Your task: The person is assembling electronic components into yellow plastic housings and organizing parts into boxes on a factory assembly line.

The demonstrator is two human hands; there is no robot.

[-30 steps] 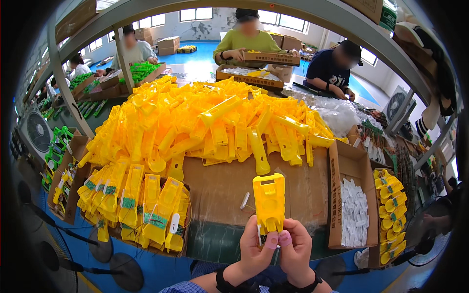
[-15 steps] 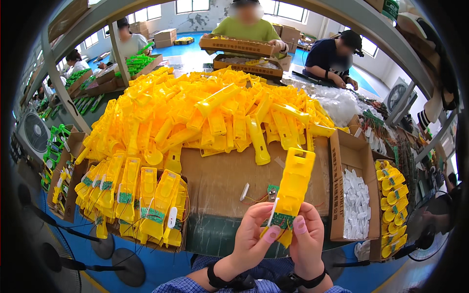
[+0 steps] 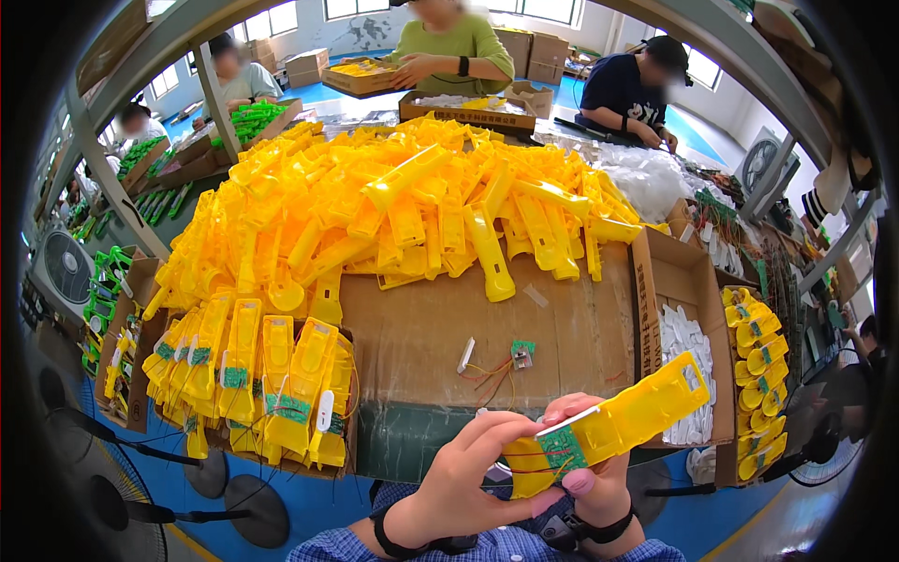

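A yellow plastic housing half lies tilted in my two hands, its long end pointing up to the right. A small green circuit board with thin red wires sits in its wide end, with a white strip along the upper edge beside it. My left hand is closed on the wide end, thumb below and fingers above. My right hand grips it from beneath, its thumb at the circuit board's lower edge. Beyond my hands, a loose circuit board wired to a small white piece rests on the cardboard.
A large heap of yellow housings covers the far table. At left, a box holds housings with boards. At right stand a carton of white parts and a row of yellow housings. Several people work beyond.
The housing has turned from nearly upright to slanting right, and my hands have tilted with it. Across the table, a person in green has moved a carton to the left.
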